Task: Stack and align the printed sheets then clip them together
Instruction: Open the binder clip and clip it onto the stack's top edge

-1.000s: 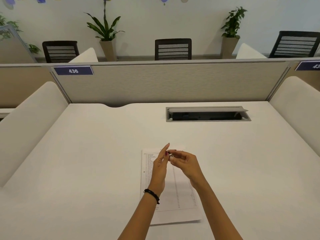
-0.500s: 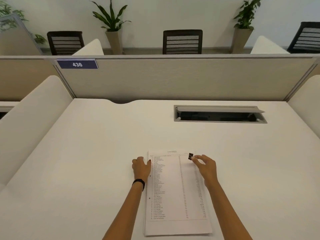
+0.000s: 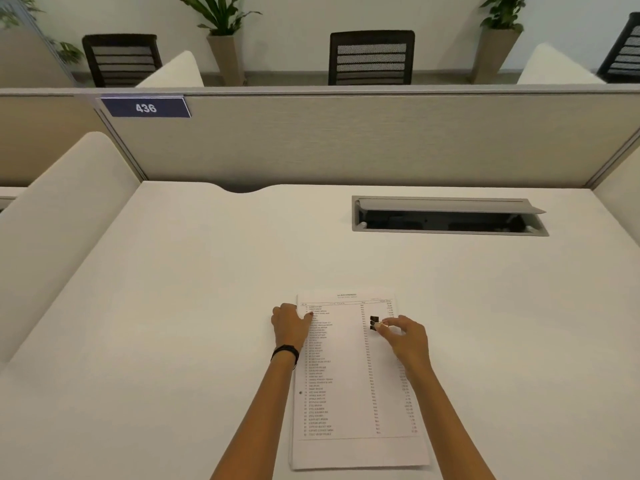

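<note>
Binder clip [image 3: 374, 323] now sits further in over the top sheet than half a second ago — right hand [image 3: 403, 337] grip pinching it, left hand [image 3: 289, 323] pinning the sheets [image 3: 346, 375] flat on desk [image 3: 173, 306] — not yet clipped.

We see a white desk [image 3: 194, 306] bounded at the back by a beige partition. Set into its far right part is a grey cable hatch [image 3: 448, 216] with its lid raised. Near the front edge a stack of printed sheets [image 3: 349, 403] lies flat on the desk, long side running away from us. Our left hand [image 3: 289, 325] rests on the desk, at the stack's upper left edge.
</note>
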Demonstrator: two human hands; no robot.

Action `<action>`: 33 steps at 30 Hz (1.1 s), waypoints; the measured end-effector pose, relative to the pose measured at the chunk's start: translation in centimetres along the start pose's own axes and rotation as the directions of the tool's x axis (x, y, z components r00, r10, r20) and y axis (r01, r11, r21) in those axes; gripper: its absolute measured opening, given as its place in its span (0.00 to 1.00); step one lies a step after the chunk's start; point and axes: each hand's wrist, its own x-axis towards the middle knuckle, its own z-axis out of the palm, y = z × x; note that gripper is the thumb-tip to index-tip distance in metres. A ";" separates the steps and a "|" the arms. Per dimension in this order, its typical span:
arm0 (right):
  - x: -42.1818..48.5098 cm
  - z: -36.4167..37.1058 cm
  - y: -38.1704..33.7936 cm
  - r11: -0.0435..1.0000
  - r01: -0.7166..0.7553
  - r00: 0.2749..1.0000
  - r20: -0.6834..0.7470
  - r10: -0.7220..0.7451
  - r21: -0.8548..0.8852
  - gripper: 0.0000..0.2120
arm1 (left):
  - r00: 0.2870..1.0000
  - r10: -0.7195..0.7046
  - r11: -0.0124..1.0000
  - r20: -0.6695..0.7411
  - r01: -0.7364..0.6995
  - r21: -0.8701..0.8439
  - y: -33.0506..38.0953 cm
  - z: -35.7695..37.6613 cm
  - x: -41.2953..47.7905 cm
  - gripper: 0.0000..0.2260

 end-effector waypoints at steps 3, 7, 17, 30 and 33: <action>0.0 0.2 0.0 1.000 0.003 1.000 -0.001 -0.003 -0.012 0.11 | 1.000 -0.020 1.000 -0.007 0.020 -0.003 0.0 0.2 0.3 0.17; 0.1 0.2 0.1 1.000 0.003 1.000 -0.013 -0.003 -0.022 0.10 | 0.999 0.006 0.999 -0.033 -0.005 0.034 0.3 0.4 0.4 0.18; 0.1 -0.2 -0.2 0.992 0.075 0.992 -0.089 -0.084 -0.103 0.12 | 0.992 0.038 0.963 -0.116 -0.067 -0.261 0.1 0.8 -0.8 0.14; 3.7 5.0 -7.9 0.749 0.554 0.815 0.420 -0.400 -0.362 0.13 | 0.980 0.020 0.884 -0.198 -0.109 -0.454 -0.5 -0.1 -0.3 0.07; 4.1 5.9 -9.2 0.667 0.629 0.765 0.474 -0.437 -0.400 0.12 | 0.976 0.075 0.863 -0.203 -0.165 -0.477 -0.3 -0.4 -0.7 0.05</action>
